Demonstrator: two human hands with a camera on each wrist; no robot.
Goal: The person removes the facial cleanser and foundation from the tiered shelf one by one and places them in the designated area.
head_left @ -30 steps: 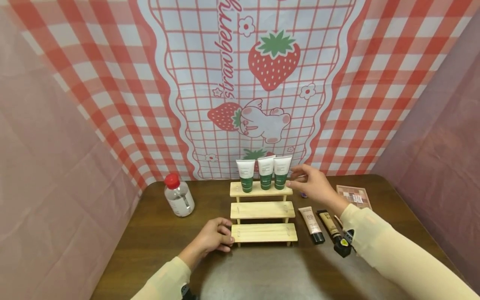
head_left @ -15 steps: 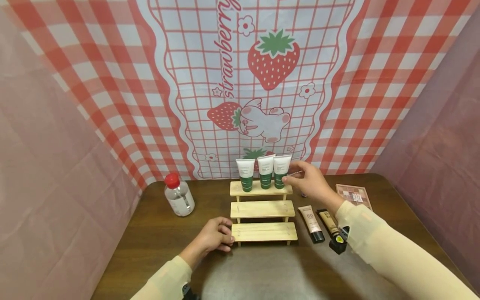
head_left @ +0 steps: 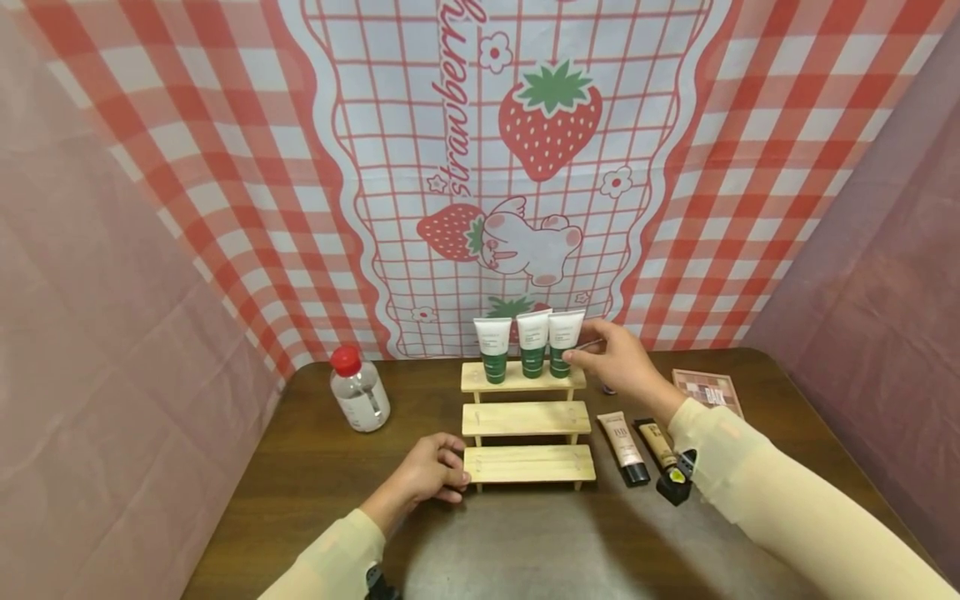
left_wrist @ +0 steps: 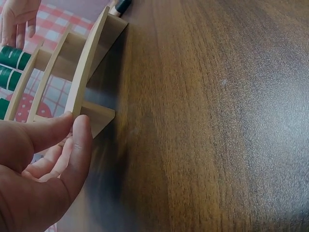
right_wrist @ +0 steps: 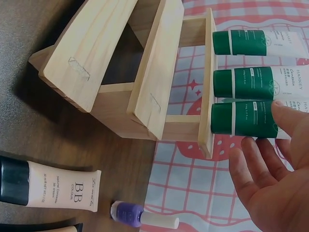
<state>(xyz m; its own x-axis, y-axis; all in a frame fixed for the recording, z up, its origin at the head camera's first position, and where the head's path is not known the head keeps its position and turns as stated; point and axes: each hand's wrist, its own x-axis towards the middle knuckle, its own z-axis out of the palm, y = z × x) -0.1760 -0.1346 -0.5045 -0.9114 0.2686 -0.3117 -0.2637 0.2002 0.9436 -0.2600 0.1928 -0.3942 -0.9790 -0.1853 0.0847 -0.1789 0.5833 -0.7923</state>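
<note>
A three-step wooden display rack [head_left: 528,464] stands on the table, with a left squeeze tube [head_left: 492,343], a middle squeeze tube [head_left: 532,340] and a right squeeze tube [head_left: 565,332] upright along its top step. All are white above and green below. My right hand [head_left: 628,365] holds the right tube from its side; in the right wrist view the thumb [right_wrist: 288,113] lies over its front, and part of the index finger is hidden. With thumb and forefinger, my left hand [left_wrist: 41,181] pinches the left end of the rack's lowest step.
Right of the rack lie a BB cream tube [head_left: 624,448], a gold tube with a black cap [head_left: 657,444] and a makeup palette [head_left: 708,390]. A purple nail polish bottle [right_wrist: 128,213] lies nearby. A clear red-capped bottle [head_left: 360,398] stands at left, and a checked cloth [head_left: 270,167] hangs behind.
My right hand has moved slightly left, and its thumb has come onto the front of the right tube. The left hand keeps its place on the rack.
</note>
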